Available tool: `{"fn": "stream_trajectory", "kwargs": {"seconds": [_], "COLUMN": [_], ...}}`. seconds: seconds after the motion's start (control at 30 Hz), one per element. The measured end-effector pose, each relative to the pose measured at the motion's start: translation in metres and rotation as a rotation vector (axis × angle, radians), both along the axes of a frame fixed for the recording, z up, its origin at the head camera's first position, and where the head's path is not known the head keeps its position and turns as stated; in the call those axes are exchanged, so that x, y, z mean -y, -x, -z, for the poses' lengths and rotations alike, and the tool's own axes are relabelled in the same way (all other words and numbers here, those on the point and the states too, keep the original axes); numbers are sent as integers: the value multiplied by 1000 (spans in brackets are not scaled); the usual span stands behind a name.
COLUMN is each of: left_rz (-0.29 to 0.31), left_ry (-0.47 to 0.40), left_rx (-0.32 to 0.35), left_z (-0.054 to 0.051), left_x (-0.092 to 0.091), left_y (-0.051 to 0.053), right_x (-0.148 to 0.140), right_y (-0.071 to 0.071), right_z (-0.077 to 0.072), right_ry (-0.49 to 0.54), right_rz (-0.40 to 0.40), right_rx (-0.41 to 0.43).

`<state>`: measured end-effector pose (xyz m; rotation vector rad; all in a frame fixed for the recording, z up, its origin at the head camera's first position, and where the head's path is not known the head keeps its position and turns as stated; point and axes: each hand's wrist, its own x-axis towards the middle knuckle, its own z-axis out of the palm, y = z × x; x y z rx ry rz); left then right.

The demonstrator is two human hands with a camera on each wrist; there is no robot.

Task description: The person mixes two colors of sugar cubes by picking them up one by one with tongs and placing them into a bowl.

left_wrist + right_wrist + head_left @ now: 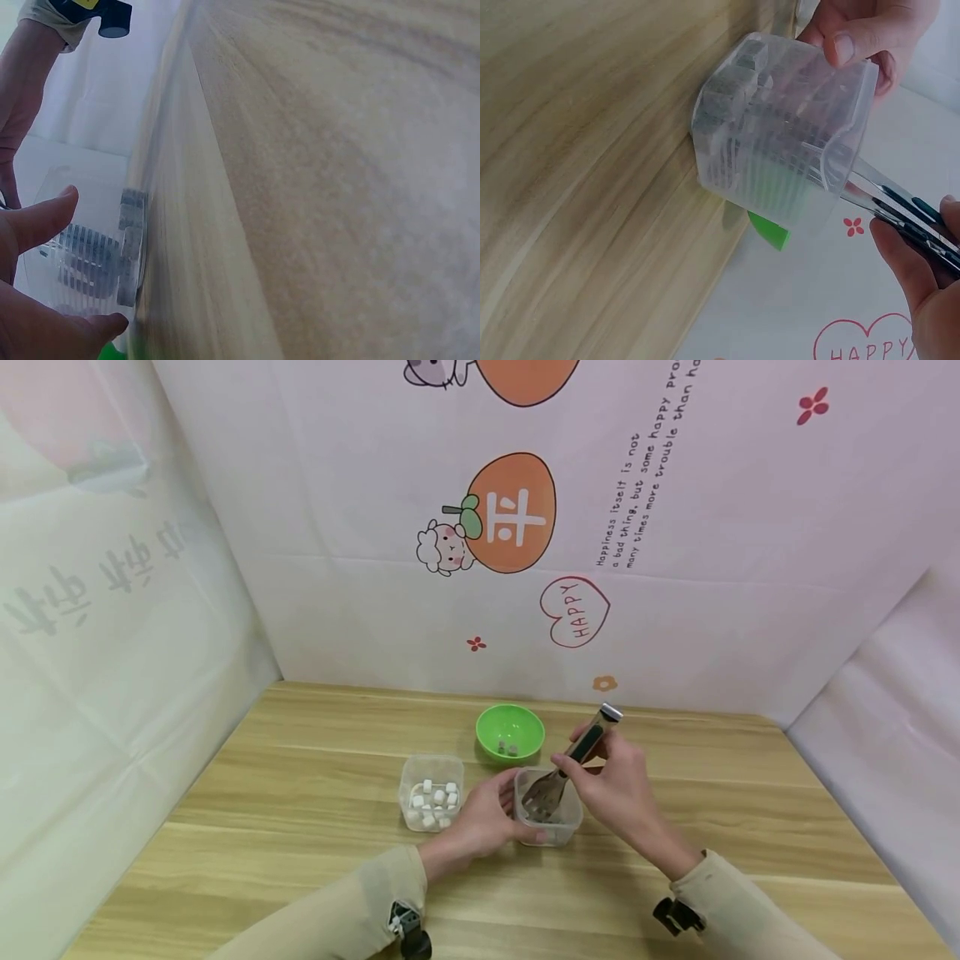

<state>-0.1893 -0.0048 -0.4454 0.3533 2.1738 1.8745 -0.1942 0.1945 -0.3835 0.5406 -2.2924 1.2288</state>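
Note:
My right hand (618, 785) grips a pair of metal tongs (583, 747) with dark handle inlays. Their slotted heads reach down into a clear plastic container (557, 837). Thumb and fingers of my left hand (480, 817) hold that container from its left side, on the wood tabletop. Several grey cubes (731, 88) lie at its bottom in the right wrist view. Whether the tongs pinch a cube cannot be told through the cloudy wall. Just behind the container stands a green bowl (510, 725) with a few small grey cubes (512, 750) inside.
Left of my left hand sits a second clear container (408, 772) with several white cubes (438, 797). The wood table (315, 760) ends at a printed white cloth backdrop (360, 618). White cloth also hangs along both sides.

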Motion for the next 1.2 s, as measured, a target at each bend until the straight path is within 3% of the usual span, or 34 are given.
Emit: {"fn": "stream_trajectory", "kwargs": {"seconds": [0.33, 0.63, 0.77, 0.93, 1.2], "left_rz": [2, 12, 12, 2, 1], "left_ry": [7, -6, -14, -5, -5], "left_rx": [-1, -1, 1, 4, 9], "left_z": [1, 1, 1, 1, 0], "left_x": [-1, 0, 0, -1, -1], "left_y": [1, 1, 1, 1, 1], "right_x": [0, -6, -11, -17, -22], "right_y": [1, 5, 6, 10, 21], "right_z": [1, -8, -16, -25, -34], "right_ry": [17, 64, 109, 212, 474], "right_rz": [19, 151, 172, 158, 133], "right_rx": [11, 39, 62, 110, 239]}}
